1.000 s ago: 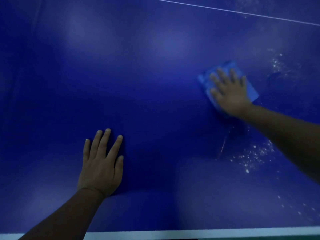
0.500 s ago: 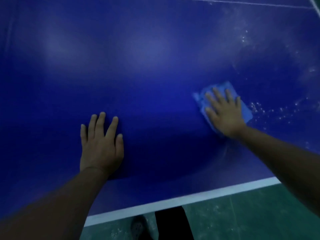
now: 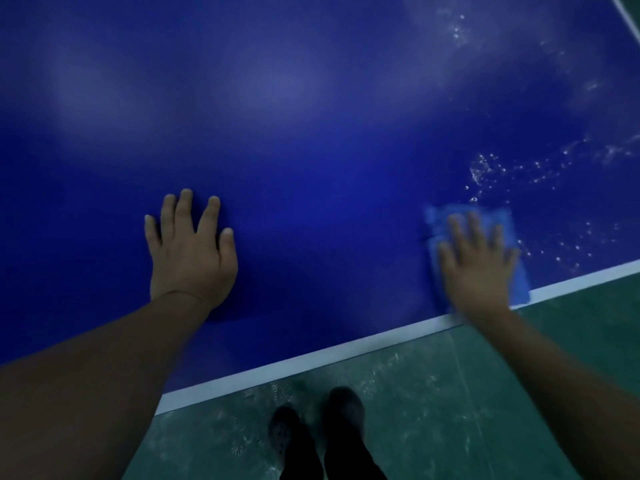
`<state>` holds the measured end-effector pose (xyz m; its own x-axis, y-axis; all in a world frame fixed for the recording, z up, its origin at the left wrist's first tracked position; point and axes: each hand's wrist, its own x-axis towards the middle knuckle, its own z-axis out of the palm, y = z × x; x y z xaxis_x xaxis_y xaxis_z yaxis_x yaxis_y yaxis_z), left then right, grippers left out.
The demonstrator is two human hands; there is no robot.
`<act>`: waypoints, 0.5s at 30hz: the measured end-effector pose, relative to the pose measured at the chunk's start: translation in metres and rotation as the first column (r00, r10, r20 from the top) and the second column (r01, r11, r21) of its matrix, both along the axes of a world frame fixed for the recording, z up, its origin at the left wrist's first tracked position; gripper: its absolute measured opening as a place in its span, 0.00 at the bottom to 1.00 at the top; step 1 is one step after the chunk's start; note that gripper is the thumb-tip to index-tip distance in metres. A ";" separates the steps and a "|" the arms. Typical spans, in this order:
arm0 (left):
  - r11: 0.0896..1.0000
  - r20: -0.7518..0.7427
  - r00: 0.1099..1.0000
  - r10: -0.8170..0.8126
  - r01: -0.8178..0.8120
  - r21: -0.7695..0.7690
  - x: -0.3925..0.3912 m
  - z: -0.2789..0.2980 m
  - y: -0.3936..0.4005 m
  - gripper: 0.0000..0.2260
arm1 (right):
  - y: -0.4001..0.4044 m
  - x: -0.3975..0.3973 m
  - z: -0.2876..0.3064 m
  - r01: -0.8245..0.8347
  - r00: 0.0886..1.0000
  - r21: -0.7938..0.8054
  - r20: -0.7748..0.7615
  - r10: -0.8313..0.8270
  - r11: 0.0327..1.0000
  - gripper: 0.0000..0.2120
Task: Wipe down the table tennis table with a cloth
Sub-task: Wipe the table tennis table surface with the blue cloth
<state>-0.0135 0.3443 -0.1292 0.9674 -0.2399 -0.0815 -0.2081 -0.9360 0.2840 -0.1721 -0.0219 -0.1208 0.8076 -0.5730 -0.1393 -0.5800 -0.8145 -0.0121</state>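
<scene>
Since 0.5 s ago the right hand (image 3: 479, 268) w/ the cloth (image 3: 450, 220) has slid back toward the near edge of the table (image 3: 311, 133) — it sat further in on the blue surface before, now its heel is right at the white edge line (image 3: 311, 362). More green floor (image 3: 450, 393) shows than earlier, and both dark shoes (image 3: 287, 434) are now in frame below the edge. Left hand (image 3: 190, 254) hasn't shifted on the table, approx same spot rel. to the edge. Head view: left hand lies flat, palm down, fingers straight and slightly spread, holding nothing, just resting on the blue top, well apart from the cloth. Right hand also flat, fingers extended and spread, pressing down on the light-blue cloth; nothing curled round it. Cloth is a folded rectangle under the palm and fingers, sticking out beyond the fingertips and to the right side, its near corner reaching the white line. Right hand and cloth are blurred. White specks and smears (image 3: 502, 171) dot the surface beyond and right of the cloth — more faint ones up toward the far right corner, where a thin white line (image 3: 623, 12) crosses.
</scene>
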 end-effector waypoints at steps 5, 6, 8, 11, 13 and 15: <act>1.000 0.005 1.000 -0.001 0.001 -0.006 0.000 0.001 0.001 0.28 | 0.028 0.031 0.001 0.364 0.931 0.052 0.024 -0.365 0.930 0.27; 1.000 0.007 1.000 0.000 0.000 -0.006 -0.001 0.001 0.002 0.28 | 0.060 0.032 -0.003 0.203 0.977 0.036 0.052 -0.204 0.979 0.27; 1.000 0.009 1.000 0.002 -0.002 -0.009 -0.001 0.000 0.003 0.29 | 0.117 0.013 -0.012 -0.310 0.947 0.028 0.090 0.307 0.950 0.26; 1.000 0.019 1.000 0.007 -0.007 -0.012 -0.002 0.000 0.002 0.28 | 0.087 -0.016 -0.011 -0.581 0.813 0.016 0.033 0.581 0.813 0.26; 1.000 0.028 1.000 0.004 -0.003 -0.008 -0.002 0.000 0.000 0.28 | 0.018 -0.021 -0.009 -0.275 0.961 -0.034 0.030 0.276 0.961 0.29; 1.000 0.038 0.999 0.003 -0.003 0.000 -0.002 0.000 0.000 0.28 | -0.039 -0.024 -0.002 0.207 0.978 0.036 -0.005 -0.207 0.978 0.30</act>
